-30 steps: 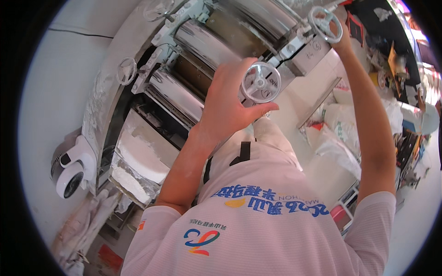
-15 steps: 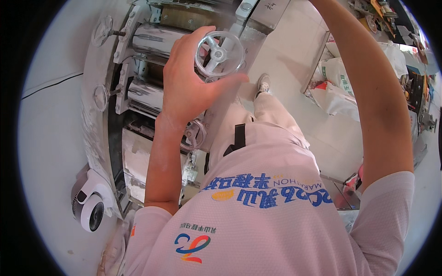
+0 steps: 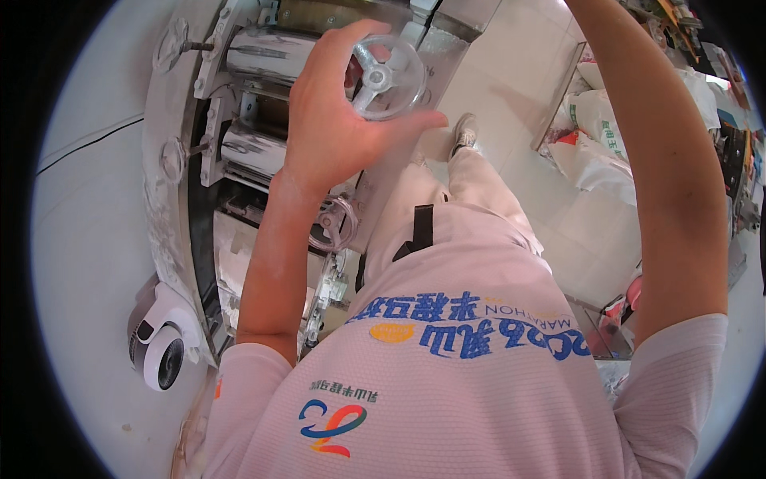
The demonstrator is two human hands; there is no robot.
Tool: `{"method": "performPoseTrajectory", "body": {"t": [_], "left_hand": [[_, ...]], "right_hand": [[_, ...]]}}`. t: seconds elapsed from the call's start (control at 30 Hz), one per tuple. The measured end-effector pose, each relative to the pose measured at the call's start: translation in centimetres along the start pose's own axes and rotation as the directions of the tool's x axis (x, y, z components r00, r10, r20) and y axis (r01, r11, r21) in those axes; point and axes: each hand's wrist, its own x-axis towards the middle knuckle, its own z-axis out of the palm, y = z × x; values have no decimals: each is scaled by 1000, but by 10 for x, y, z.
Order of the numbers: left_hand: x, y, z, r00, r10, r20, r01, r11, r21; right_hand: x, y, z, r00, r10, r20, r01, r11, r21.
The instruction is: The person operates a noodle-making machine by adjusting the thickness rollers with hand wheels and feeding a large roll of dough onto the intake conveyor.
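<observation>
My left hand [image 3: 325, 112] is at a pale metal handwheel [image 3: 378, 77] on a roller machine dusted with white. Its fingers curl round the left side of the rim, partly hidden behind the spokes, while the thumb reaches out below the wheel. Beside that hand lie two shiny metal rollers, an upper one [image 3: 267, 54] and a lower one [image 3: 251, 150]. A second handwheel [image 3: 333, 223] sits just below my left wrist. My right forearm [image 3: 674, 160] stretches up past the top edge, so the right hand is out of sight.
Two more handwheels, an upper one [image 3: 170, 46] and a lower one [image 3: 174, 160], stick out on the machine's far left side. A white fan-like device [image 3: 163, 335] stands at the lower left. White bags [image 3: 594, 120] and a cluttered shelf [image 3: 718, 120] are on the right.
The spokes of the handwheel under my left hand have turned, and the hand has shifted slightly with it. The view has moved a little. My right hand stays out of sight.
</observation>
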Motion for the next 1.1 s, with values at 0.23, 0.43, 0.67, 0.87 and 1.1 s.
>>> {"method": "performPoseTrajectory", "body": {"t": [0.23, 0.43, 0.67, 0.87, 1.1], "left_hand": [[4, -5, 1, 998, 62, -3, -62, 998, -20], [4, -5, 2, 999, 29, -17, -30, 999, -20], [3, -8, 2, 999, 34, -7, -34, 999, -8], [5, -10, 0, 998, 65, 10, -65, 998, -24], [5, -11, 2, 998, 58, -8, -58, 998, -29]], "right_hand": [[-1, 10, 7, 999, 7, -43, -8, 1000, -8], [-7, 1, 0, 1000, -12, -25, 14, 997, 71], [-3, 0, -1, 1000, 0, -23, 3, 991, 137], [-2, 0, 1, 1000, 15, -25, -10, 982, 187], [-4, 1, 4, 1000, -4, -20, 8, 981, 193]]}}
